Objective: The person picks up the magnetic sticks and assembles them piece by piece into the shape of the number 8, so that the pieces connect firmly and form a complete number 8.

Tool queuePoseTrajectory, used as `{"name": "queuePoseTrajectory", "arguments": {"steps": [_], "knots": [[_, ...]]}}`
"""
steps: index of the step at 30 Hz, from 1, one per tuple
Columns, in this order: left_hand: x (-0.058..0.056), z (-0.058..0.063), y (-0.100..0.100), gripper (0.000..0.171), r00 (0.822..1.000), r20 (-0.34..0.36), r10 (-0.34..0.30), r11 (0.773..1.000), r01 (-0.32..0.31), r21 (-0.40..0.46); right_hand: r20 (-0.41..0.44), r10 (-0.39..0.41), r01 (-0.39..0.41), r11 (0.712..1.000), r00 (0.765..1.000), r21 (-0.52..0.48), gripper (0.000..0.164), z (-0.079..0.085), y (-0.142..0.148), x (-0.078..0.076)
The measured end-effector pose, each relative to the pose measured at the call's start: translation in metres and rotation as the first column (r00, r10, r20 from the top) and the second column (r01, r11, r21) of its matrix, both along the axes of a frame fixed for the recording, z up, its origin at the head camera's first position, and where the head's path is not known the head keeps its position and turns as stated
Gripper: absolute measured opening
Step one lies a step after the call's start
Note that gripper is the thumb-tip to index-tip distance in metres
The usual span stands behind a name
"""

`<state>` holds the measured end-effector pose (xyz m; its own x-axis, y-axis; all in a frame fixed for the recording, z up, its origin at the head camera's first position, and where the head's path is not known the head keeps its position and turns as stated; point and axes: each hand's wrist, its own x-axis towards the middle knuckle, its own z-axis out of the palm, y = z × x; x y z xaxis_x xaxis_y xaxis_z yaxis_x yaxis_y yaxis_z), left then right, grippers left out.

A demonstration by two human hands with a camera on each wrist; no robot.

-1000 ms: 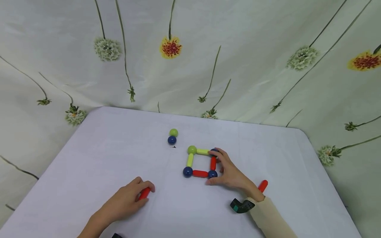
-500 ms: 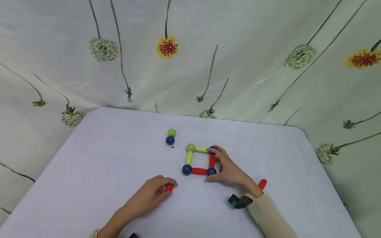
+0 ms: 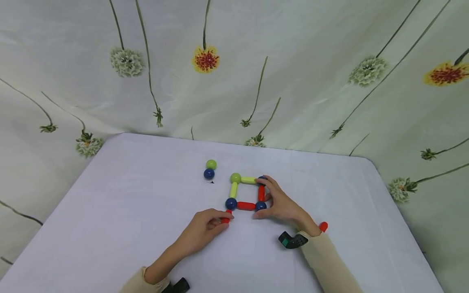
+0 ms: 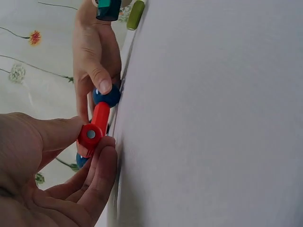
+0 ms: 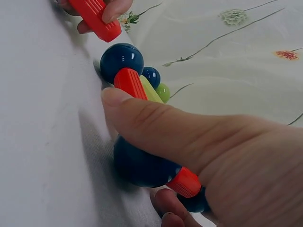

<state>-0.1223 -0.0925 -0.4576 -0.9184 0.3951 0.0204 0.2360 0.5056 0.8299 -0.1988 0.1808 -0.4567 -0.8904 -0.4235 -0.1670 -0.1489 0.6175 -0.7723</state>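
My left hand (image 3: 199, 230) pinches a red magnetic rod (image 3: 225, 220) between thumb and fingers; a silver disc shows in its end in the left wrist view. The rod's far end is close to the blue ball (image 3: 231, 204) at a square's near left corner, with a narrow gap in the right wrist view. Red rods (image 3: 246, 206) form the square's near and right sides; yellow-green rods (image 3: 233, 190) form the others, meeting at a green ball (image 3: 235, 178). My right hand (image 3: 283, 205) grips its right side, thumb at the near blue ball (image 3: 260, 206), fingers over the far one.
A loose green ball (image 3: 211, 164) and a blue ball (image 3: 209, 174) sit behind and left of the square. Another red rod (image 3: 323, 226) lies by my right forearm, and a green rod (image 4: 136, 15) shows in the left wrist view. Floral cloth (image 3: 234, 81) hangs behind the table.
My left hand has carried the red rod rightward and away from me, up to the square's near left corner. My right hand keeps its hold, and the square has shifted slightly away.
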Motion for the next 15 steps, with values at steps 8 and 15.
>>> {"name": "queuePoseTrajectory", "arguments": {"steps": [8,15], "knots": [[-0.0025,-0.0051,0.0073,0.027,0.999,0.032,0.007,1.000,-0.007,0.006,-0.010,0.005,-0.005,1.000,1.000,0.003,0.098,-0.0017,0.0005,-0.0001],[-0.0031,-0.0047,0.0100,0.025,0.999,0.029,0.029,1.000,-0.029,-0.005,-0.009,0.009,-0.009,1.000,1.000,-0.012,0.097,-0.0012,0.0017,0.0007]]}}
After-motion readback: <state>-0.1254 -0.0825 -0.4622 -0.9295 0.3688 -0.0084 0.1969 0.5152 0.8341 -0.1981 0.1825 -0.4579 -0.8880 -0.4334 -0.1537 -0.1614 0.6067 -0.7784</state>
